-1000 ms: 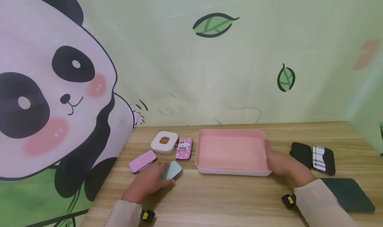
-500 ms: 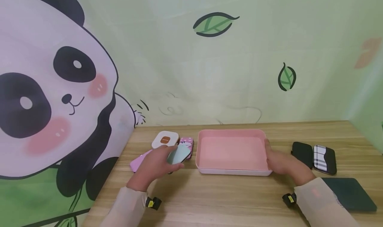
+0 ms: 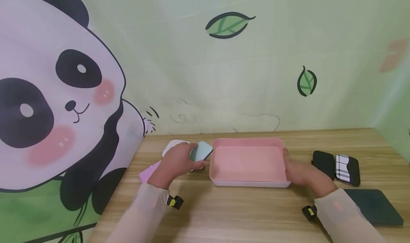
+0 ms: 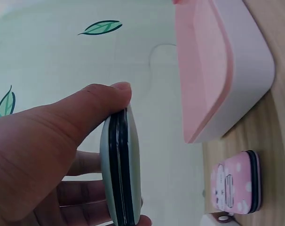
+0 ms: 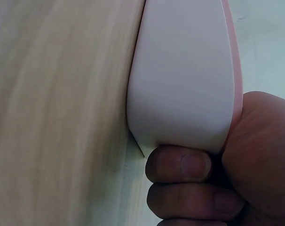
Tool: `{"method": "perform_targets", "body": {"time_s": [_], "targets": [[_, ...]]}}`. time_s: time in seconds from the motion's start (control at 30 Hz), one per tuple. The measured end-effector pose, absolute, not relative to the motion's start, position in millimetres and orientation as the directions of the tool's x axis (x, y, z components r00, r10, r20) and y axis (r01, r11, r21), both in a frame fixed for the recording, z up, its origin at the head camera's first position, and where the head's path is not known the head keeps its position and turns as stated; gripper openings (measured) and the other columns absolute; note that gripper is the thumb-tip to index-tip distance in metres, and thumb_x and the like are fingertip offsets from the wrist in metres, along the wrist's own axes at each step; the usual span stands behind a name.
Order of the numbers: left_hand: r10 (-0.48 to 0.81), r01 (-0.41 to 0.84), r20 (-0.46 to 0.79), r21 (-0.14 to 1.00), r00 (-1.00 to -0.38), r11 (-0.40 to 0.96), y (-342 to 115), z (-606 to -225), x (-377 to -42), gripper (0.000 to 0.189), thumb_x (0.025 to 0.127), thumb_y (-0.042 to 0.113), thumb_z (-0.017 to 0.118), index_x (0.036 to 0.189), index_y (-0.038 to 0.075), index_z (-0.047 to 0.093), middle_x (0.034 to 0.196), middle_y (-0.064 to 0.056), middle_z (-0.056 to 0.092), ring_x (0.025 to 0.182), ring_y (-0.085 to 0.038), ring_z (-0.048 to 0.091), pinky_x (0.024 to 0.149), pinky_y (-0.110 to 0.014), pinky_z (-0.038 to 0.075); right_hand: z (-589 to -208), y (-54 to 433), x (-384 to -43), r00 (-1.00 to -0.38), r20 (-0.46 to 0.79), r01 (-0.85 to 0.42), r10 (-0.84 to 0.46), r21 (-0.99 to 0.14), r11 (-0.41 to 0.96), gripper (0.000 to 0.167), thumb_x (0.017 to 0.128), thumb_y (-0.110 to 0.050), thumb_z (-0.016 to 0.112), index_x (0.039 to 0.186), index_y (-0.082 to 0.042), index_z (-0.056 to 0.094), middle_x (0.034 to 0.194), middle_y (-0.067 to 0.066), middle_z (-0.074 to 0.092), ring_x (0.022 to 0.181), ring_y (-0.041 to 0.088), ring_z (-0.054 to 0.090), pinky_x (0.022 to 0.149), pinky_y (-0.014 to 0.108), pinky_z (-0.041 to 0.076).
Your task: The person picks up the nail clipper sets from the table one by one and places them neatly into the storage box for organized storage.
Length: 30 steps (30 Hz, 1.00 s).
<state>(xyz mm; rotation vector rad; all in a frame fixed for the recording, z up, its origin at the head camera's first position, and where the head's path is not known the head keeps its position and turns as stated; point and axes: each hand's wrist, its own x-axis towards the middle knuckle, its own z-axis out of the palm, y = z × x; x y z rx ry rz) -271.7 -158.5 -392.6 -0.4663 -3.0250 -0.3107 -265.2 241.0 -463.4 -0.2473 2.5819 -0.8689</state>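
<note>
My left hand (image 3: 176,163) pinches a flat mint-green case (image 3: 201,151) with rounded corners, lifted over the table beside the tray's left end. In the left wrist view the case (image 4: 120,169) shows its dark edge band, thumb on one edge and fingertips round the other. The shallow tray (image 3: 248,161), pink inside and white outside, holds nothing. At its right end my right hand (image 3: 298,170) grips the wall. The right wrist view has the thumb over the pink rim and curled fingers (image 5: 180,165) against the white outer wall (image 5: 180,70).
Partly behind my left hand lie a lilac case (image 3: 148,171) and a white rounded box (image 3: 173,143). A pink spotted case (image 4: 234,183) lies near the tray's left end. To the right are a black case (image 3: 323,164), a black-and-plaid case (image 3: 347,170) and a dark green flat slab (image 3: 378,205).
My left hand has raised the mint-green case off the table and carried it right and away from me, up to the tray's left edge. The right hand and tray stay put.
</note>
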Motion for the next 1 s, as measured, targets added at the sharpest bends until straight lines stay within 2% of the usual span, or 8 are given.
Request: {"method": "perform_targets", "body": {"time_s": [0.13,0.33,0.4,0.57,0.67,0.8,0.93,1.0], "targets": [[0.273,0.284,0.080,0.206,-0.959,0.936,-154,-385,-276,0.075,0.079,0.061,0.076,0.136,0.013,0.063,0.116,-0.003,0.071,0.086,-0.016,0.060,0.068,-0.031,0.050,-463,241,-266,-0.906,-0.306,-0.051,-0.291,-0.605,0.795,0.091,0.101,-0.051,-0.015,0.150,0.012,0.028,0.089,0.013,0.052,0.099,0.032,0.052,0.087,0.048,0.040],[0.255,0.255,0.036,0.260,-0.966,0.931,-143,-380,-279,0.077,0.080,0.060,0.075,0.138,0.012,0.060,0.120,-0.002,0.069,0.090,-0.017,0.060,0.074,-0.033,0.052,-465,241,-268,-0.908,-0.306,-0.051,-0.285,-0.596,0.802,0.090,0.101,-0.051,-0.014,0.151,0.012,0.027,0.084,0.013,0.051,0.092,0.030,0.053,0.083,0.044,0.041],[0.250,0.247,0.022,0.267,-0.968,0.932,-138,-380,-280,0.078,0.080,0.061,0.074,0.139,0.013,0.059,0.120,-0.001,0.068,0.091,-0.017,0.060,0.074,-0.033,0.051,-466,241,-268,-0.908,-0.290,-0.075,-0.301,-0.596,0.799,0.086,0.102,-0.050,-0.013,0.152,0.013,0.019,0.091,0.015,0.053,0.094,0.030,0.053,0.085,0.045,0.041],[0.235,0.233,0.022,0.260,-0.972,0.937,-127,-379,-285,0.073,0.082,0.061,0.072,0.137,0.015,0.061,0.115,0.001,0.068,0.086,-0.016,0.058,0.065,-0.031,0.047,-469,242,-270,-0.906,-0.275,-0.104,-0.322,-0.592,0.799,0.082,0.102,-0.048,-0.012,0.154,0.012,0.008,0.098,0.019,0.054,0.096,0.031,0.053,0.086,0.046,0.042],[0.259,0.259,0.035,0.262,-0.965,0.930,-121,-380,-288,0.067,0.082,0.060,0.073,0.130,0.014,0.065,0.109,0.001,0.068,0.083,-0.017,0.057,0.062,-0.030,0.044,-468,242,-270,-0.908,-0.278,-0.096,-0.312,-0.588,0.803,0.084,0.102,-0.048,-0.013,0.153,0.014,0.014,0.097,0.018,0.056,0.096,0.032,0.054,0.085,0.046,0.042],[0.290,0.292,0.047,0.273,-0.956,0.917,-114,-383,-292,0.064,0.081,0.058,0.074,0.125,0.012,0.067,0.103,0.002,0.068,0.081,-0.017,0.057,0.063,-0.029,0.044,-469,242,-270,-0.904,-0.285,-0.099,-0.317,-0.583,0.806,0.082,0.103,-0.047,-0.012,0.153,0.014,0.011,0.099,0.019,0.056,0.098,0.032,0.054,0.087,0.048,0.041],[0.298,0.300,0.051,0.277,-0.953,0.913,-106,-385,-297,0.064,0.082,0.058,0.074,0.126,0.013,0.067,0.103,0.002,0.068,0.081,-0.017,0.057,0.063,-0.030,0.046,-469,242,-271,-0.906,-0.303,-0.073,-0.295,-0.575,0.815,0.086,0.102,-0.051,-0.013,0.154,0.012,0.015,0.109,0.022,0.055,0.101,0.033,0.053,0.090,0.050,0.042],[0.296,0.298,0.048,0.280,-0.954,0.913,-102,-386,-299,0.066,0.082,0.058,0.074,0.129,0.013,0.066,0.104,0.002,0.068,0.083,-0.017,0.057,0.065,-0.030,0.046,-469,242,-271,-0.907,-0.321,-0.050,-0.274,-0.563,0.825,0.088,0.101,-0.053,-0.013,0.155,0.011,0.015,0.107,0.023,0.055,0.098,0.033,0.054,0.088,0.049,0.042]]}}
